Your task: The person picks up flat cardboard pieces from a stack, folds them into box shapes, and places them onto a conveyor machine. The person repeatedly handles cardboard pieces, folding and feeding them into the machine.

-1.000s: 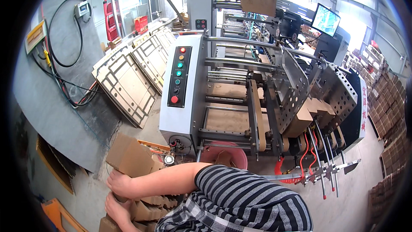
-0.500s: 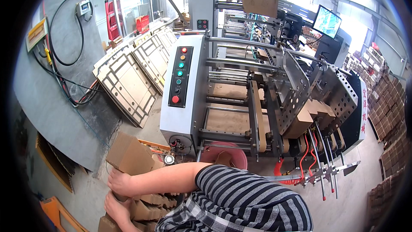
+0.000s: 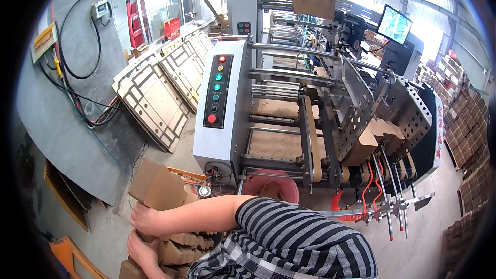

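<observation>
Both my hands are at the lower left, by a stack of folded brown cardboard pieces [image 3: 178,253]. My right hand [image 3: 147,220] reaches across from the striped sleeve and curls over the end of the cardboard, just below a larger brown cardboard block [image 3: 157,185]. Close beneath it, my left hand [image 3: 142,251] is also bent round the cardboard's end. A sliver of cardboard shows between the two hands. Most fingertips are hidden behind the hands or at the cardboard's far side.
A large machine [image 3: 219,139] with a button panel, belts and rods stands ahead. Flat cardboard sits in its perforated guides [image 3: 361,147]. A pink tub [image 3: 284,182] is beneath it. Wooden die boards [image 3: 150,98] lean behind, an orange frame [image 3: 77,258] stands lower left, and stacked cartons [image 3: 470,134] line the right.
</observation>
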A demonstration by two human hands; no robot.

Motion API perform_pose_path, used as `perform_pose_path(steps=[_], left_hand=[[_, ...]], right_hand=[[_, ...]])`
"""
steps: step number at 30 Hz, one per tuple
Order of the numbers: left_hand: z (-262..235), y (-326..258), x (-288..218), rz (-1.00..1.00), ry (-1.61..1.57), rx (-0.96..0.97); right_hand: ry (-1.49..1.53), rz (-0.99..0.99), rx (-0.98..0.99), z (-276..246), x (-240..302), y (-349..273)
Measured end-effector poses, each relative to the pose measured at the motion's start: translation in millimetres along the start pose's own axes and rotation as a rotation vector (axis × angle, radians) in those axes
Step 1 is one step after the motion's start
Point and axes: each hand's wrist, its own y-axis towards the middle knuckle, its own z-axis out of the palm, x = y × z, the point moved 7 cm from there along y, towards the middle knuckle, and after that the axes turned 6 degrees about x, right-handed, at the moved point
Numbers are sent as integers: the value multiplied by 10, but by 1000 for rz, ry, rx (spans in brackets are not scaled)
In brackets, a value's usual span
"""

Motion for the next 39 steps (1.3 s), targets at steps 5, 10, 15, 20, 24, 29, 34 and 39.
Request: perform_pose_path(steps=[5,10,15,20,24,29,34,39], left_hand=[[-17,-20,-27,1,0,-4],[-23,-25,-32,-3,-1,-5],[4,-23,-5,22,3,-31],[-1,-26,-7,29,0,-40],[-13,-26,-25,29,-2,-39],[2,-22,-2,23,-8,-38],[-7,-20,-8,7,-17,-21],[-18,-26,-17,2,-11,-19]], right_hand=[[1,10,-27,-13,-1,-18],[-1,10,-58,7,9,-3],[-29,-7,-42,-43,5,-40],[-29,-15,-26,-17,10,-22],[-14,1,-44,12,4,-5],[-7,-4,-52,11,14,-3],[12,-5,-16,-5,3,-6],[5,-7,-15,-20,-2,-17]])
